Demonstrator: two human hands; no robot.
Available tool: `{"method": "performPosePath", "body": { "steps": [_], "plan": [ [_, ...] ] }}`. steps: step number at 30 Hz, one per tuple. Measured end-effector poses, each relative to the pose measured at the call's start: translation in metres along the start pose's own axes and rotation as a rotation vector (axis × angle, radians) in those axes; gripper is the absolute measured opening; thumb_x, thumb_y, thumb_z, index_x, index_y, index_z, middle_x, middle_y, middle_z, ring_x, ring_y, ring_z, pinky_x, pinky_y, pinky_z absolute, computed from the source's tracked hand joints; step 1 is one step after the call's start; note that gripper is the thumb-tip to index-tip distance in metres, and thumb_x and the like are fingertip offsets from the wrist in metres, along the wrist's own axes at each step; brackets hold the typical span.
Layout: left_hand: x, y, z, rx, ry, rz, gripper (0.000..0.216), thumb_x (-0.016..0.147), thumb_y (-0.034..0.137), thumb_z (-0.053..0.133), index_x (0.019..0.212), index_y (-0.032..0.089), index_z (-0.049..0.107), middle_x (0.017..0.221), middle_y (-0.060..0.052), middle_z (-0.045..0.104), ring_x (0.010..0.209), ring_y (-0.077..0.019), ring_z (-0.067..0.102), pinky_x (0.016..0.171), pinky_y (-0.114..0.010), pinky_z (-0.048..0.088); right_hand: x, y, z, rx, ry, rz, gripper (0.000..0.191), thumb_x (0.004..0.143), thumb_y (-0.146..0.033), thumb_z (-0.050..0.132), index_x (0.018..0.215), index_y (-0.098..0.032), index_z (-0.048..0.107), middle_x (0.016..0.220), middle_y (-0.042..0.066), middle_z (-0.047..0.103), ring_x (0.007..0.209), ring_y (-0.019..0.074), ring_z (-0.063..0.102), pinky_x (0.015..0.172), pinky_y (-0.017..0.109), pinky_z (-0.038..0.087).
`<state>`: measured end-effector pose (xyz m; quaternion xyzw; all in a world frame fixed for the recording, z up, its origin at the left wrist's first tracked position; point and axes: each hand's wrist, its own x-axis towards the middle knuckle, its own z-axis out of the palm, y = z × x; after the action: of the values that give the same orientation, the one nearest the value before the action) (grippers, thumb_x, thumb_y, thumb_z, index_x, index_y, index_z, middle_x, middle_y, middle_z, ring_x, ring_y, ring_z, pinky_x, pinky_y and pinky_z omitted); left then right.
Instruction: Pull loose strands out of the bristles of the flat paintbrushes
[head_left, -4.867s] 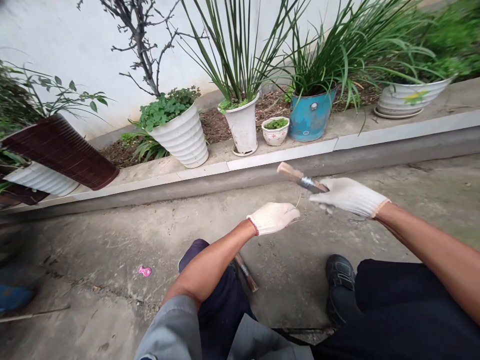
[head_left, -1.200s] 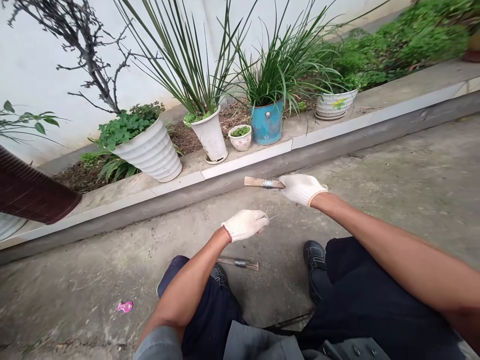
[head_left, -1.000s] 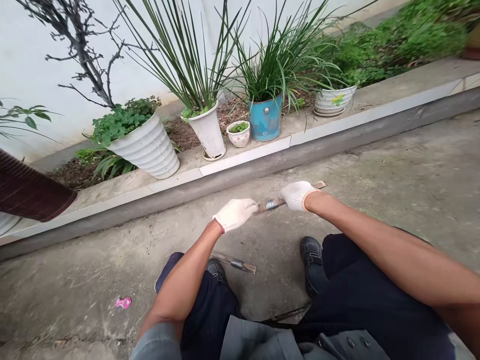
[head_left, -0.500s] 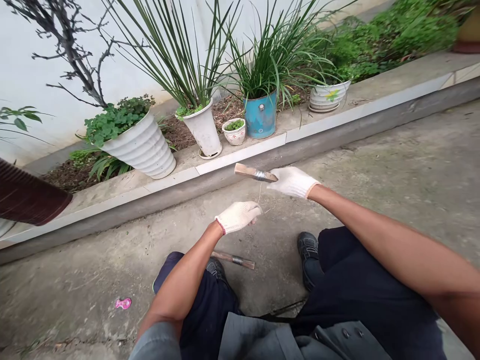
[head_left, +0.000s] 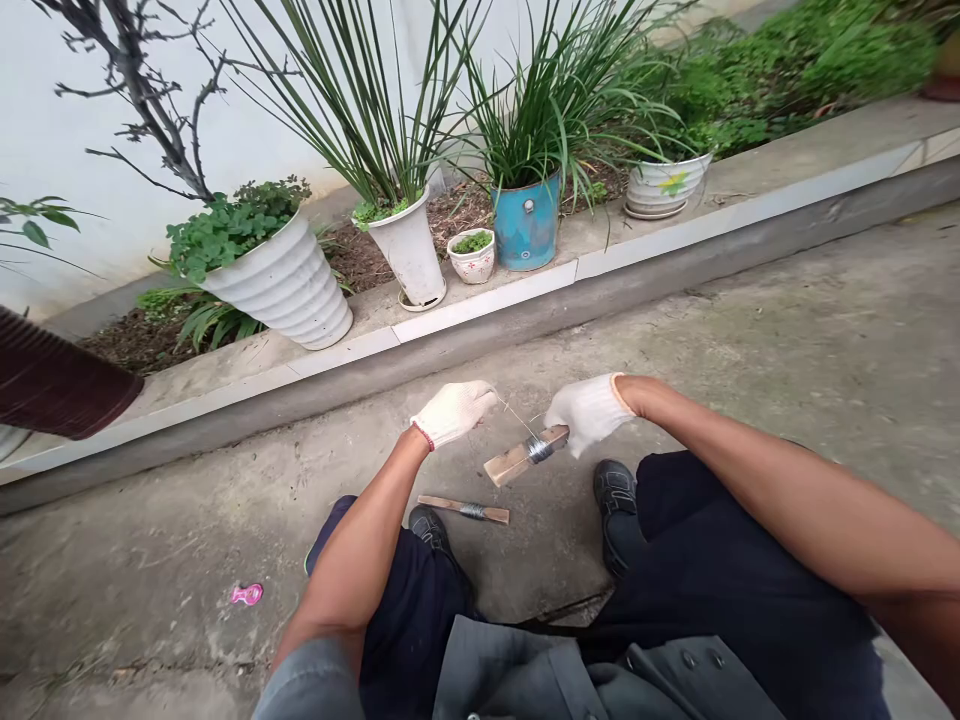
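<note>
My right hand (head_left: 589, 410), in a white knit glove, grips one end of a short wooden block (head_left: 511, 464). Silvery wire (head_left: 539, 449) is wound around the block's middle. From the winding a thin loose strand (head_left: 517, 413) runs up and left to my left hand (head_left: 456, 411), also gloved, whose fingers are pinched on it. Below, on the concrete, lies a second, thinner wooden stick (head_left: 442, 502) with a wire winding (head_left: 472, 510) near its middle; it touches neither hand.
Ahead runs a low tiled ledge (head_left: 480, 318) bearing a ribbed white pot (head_left: 289, 285), a tall white pot (head_left: 409, 250), a small pot (head_left: 474, 265) and a blue bucket (head_left: 526, 225). A dark red pot (head_left: 67, 380) tilts in at left. A pink tag (head_left: 247, 594) lies on the ground.
My right hand has lowered the wooden block toward me, and its free end now points down-left. My left hand has moved slightly up and left, with the strand stretched between them.
</note>
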<state>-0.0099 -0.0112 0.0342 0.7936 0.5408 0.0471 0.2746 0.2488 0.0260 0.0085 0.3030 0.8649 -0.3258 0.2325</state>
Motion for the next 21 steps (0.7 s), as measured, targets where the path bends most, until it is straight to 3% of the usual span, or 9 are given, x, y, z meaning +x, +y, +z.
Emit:
{"method": "performPosePath", "body": {
  "steps": [3, 6, 8, 14, 21],
  "plan": [
    [0.002, -0.003, 0.005, 0.015, -0.022, 0.020, 0.034, 0.102, 0.035, 0.045, 0.085, 0.019, 0.068, 0.073, -0.001, 0.068, 0.068, -0.0169, 0.062, 0.070, -0.026, 0.043, -0.008, -0.004, -0.008, 0.190, 0.150, -0.017, 0.027, 0.074, -0.044, 0.071, 0.086, -0.020, 0.067, 0.067, -0.002, 0.064, 0.060, 0.0142, 0.058, 0.056, 0.024, 0.035],
    [0.003, 0.000, 0.014, -0.013, -0.073, 0.011, 0.037, 0.102, 0.038, 0.044, 0.078, 0.019, 0.065, 0.069, -0.001, 0.068, 0.066, -0.0170, 0.062, 0.069, -0.027, 0.044, -0.009, 0.000, -0.022, 0.194, 0.451, 0.132, 0.035, 0.079, -0.053, 0.068, 0.091, -0.020, 0.068, 0.071, 0.001, 0.066, 0.064, 0.0158, 0.059, 0.057, 0.025, 0.034],
    [0.004, 0.005, 0.019, -0.052, -0.099, 0.010, 0.039, 0.103, 0.040, 0.040, 0.079, 0.020, 0.063, 0.067, 0.000, 0.067, 0.065, -0.0172, 0.063, 0.069, -0.027, 0.044, -0.006, 0.005, -0.030, 0.132, 0.575, 0.254, 0.036, 0.083, -0.054, 0.064, 0.093, -0.019, 0.069, 0.075, 0.004, 0.068, 0.068, 0.0179, 0.061, 0.059, 0.026, 0.036],
    [0.003, 0.018, 0.030, -0.072, -0.170, 0.022, 0.033, 0.101, 0.040, 0.041, 0.083, 0.022, 0.062, 0.069, 0.001, 0.069, 0.067, -0.0175, 0.064, 0.067, -0.027, 0.043, 0.005, 0.013, -0.030, -0.008, 0.597, 0.493, 0.030, 0.091, -0.041, 0.058, 0.107, -0.022, 0.074, 0.101, 0.014, 0.075, 0.091, 0.0276, 0.070, 0.077, 0.033, 0.046],
    [0.000, 0.018, 0.030, -0.103, -0.180, 0.025, 0.031, 0.101, 0.038, 0.042, 0.092, 0.023, 0.067, 0.071, 0.003, 0.070, 0.067, -0.0170, 0.064, 0.066, -0.026, 0.043, 0.012, 0.005, -0.025, -0.134, 0.580, 0.548, 0.031, 0.092, -0.020, 0.056, 0.115, -0.016, 0.076, 0.105, 0.021, 0.076, 0.101, 0.0332, 0.072, 0.084, 0.040, 0.049]
  ]
}}
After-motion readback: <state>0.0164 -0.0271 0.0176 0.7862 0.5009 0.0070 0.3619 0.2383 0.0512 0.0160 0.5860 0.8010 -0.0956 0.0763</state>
